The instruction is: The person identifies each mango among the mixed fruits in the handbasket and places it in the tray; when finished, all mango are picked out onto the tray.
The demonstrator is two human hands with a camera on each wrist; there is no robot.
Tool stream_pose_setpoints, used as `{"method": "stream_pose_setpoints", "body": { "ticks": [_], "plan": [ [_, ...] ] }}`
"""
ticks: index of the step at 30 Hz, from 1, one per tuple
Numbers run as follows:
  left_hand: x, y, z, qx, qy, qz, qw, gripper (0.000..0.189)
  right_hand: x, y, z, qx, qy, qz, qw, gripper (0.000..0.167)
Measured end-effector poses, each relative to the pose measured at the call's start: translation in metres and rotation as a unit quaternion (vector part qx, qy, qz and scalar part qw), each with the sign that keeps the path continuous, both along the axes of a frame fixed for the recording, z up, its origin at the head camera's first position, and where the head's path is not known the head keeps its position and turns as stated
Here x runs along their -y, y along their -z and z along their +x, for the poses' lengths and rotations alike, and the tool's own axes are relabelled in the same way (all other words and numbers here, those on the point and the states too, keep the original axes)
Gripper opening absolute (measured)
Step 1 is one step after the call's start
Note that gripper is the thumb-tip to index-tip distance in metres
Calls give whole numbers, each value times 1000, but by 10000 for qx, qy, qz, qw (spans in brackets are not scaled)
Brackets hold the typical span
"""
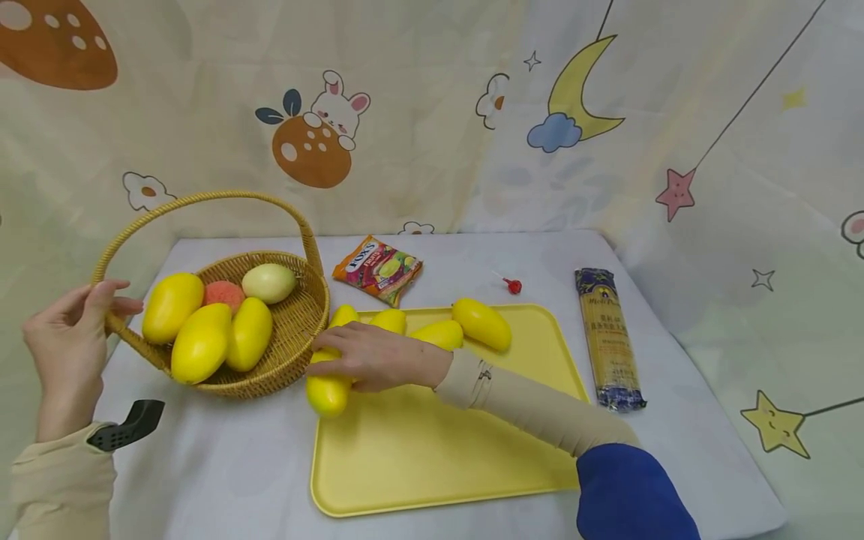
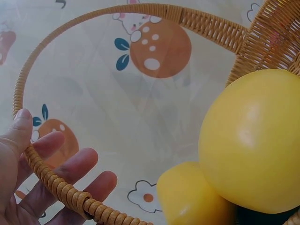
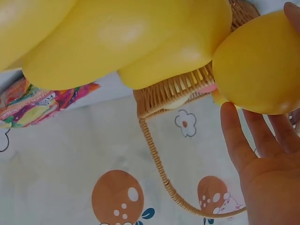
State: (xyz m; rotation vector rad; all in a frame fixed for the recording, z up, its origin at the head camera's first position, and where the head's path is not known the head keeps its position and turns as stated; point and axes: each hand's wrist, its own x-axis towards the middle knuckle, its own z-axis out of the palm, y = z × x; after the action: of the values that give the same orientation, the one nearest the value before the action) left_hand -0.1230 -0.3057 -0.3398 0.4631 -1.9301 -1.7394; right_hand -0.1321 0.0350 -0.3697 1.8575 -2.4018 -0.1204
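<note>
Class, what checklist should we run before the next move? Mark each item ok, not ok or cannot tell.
1. Left-hand grip holds the round brown wicker basket by its handle: ok.
2. Right-hand grip holds a smooth yellow oval fruit: ok.
3. How firm that hold is: cannot tell.
4. Held fruit inside the basket: not ok.
5. Bare space in the basket: ok, right side.
6. Rectangular yellow tray free of other yellow fruit: not ok.
</note>
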Motion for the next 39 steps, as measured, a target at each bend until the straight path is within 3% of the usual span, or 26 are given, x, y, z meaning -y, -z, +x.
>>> {"method": "stream_pose_setpoints", "body": {
  "ticks": [8,18,25,39],
  "plan": [
    [0,0,0,60,-24,-205,9998,31,-6,10,15,-194,-321,29,9993,43],
    [0,0,1,36,-67,-268,9996,30,-7,24,27,-343,-342,484,9977,41],
    [-1,2,1,6,-25,-605,9982,31,-9,38,29,-331,-245,710,9966,41],
    [-1,2,0,46,-47,-424,9991,32,-13,34,27,-162,-137,380,9991,43]
  ]
}}
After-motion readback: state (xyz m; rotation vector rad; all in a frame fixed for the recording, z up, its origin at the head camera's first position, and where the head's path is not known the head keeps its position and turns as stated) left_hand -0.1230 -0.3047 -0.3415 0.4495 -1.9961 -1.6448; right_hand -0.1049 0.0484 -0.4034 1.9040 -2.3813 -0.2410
